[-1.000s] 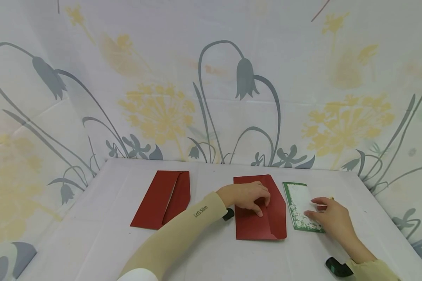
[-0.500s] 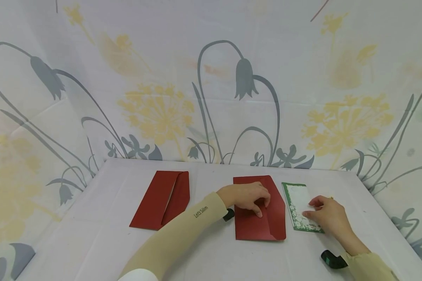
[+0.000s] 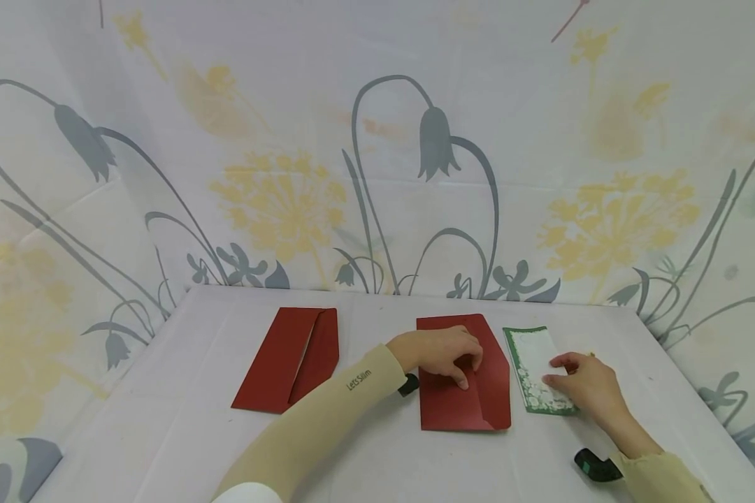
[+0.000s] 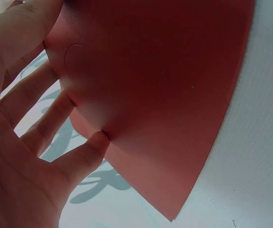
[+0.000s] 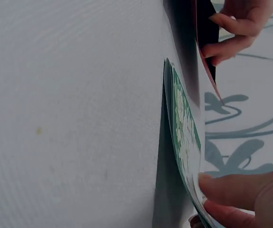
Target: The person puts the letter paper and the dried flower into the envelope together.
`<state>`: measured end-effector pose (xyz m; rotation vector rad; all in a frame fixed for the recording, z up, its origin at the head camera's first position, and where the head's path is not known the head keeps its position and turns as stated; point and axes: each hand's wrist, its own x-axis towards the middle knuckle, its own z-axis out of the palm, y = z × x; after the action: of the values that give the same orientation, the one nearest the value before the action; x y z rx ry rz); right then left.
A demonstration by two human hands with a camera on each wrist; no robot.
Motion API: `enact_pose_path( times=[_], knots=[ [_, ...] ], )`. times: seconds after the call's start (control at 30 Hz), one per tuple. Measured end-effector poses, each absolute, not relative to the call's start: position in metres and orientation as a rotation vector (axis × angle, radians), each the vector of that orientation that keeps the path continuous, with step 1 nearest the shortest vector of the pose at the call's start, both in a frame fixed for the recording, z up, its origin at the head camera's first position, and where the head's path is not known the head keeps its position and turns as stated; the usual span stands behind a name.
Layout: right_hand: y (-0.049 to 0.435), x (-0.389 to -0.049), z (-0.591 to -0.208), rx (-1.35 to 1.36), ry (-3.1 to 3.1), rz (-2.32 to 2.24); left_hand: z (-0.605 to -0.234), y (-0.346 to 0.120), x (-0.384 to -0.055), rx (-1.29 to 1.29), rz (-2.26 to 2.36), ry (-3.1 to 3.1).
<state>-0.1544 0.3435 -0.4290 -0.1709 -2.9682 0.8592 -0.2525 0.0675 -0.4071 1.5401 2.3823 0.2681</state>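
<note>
From the head camera, my left hand [image 3: 443, 353] rests on the red envelope [image 3: 462, 391] at the table's centre, fingers curled and pinching its flap edge; at 3 o'clock of it, just beside, lies the green-bordered card [image 3: 537, 370]; my right hand [image 3: 585, 384] pinches that card's near right edge; a second red envelope [image 3: 289, 358] lies well apart at 9 o'clock on the white table [image 3: 163, 419]. From the left wrist, my fingers [image 4: 55, 118] press against the red envelope, which bows outward above the white surface. From the right wrist, my fingertips [image 5: 231, 194] grip the card's edge at 5 o'clock, lifting it off the table; at 1 o'clock my left hand's fingers curl on the red envelope's flap.
</note>
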Motion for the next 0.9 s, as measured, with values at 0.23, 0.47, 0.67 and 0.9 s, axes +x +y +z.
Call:
enact_pose_path(
  times=[0.23, 0.47, 0.67, 0.9],
  knots=[
    [0.35, -0.145, -0.423, -0.194, -2.921, 0.839, -0.408, 0.069, -0.251, 1.552, 0.239, 2.375],
    [0.359, -0.14, -0.411, -0.192, -2.957, 0.856, -0.41, 0.069, -0.251, 1.531, 0.232, 2.383],
    [0.363, -0.137, -0.405, -0.173, -2.989, 0.905, -0.409, 0.069, -0.251, 1.533, 0.215, 2.389],
    [0.365, -0.134, -0.402, -0.149, -2.962, 0.964, -0.407, 0.069, -0.251, 1.535, 0.222, 2.384]
  ],
)
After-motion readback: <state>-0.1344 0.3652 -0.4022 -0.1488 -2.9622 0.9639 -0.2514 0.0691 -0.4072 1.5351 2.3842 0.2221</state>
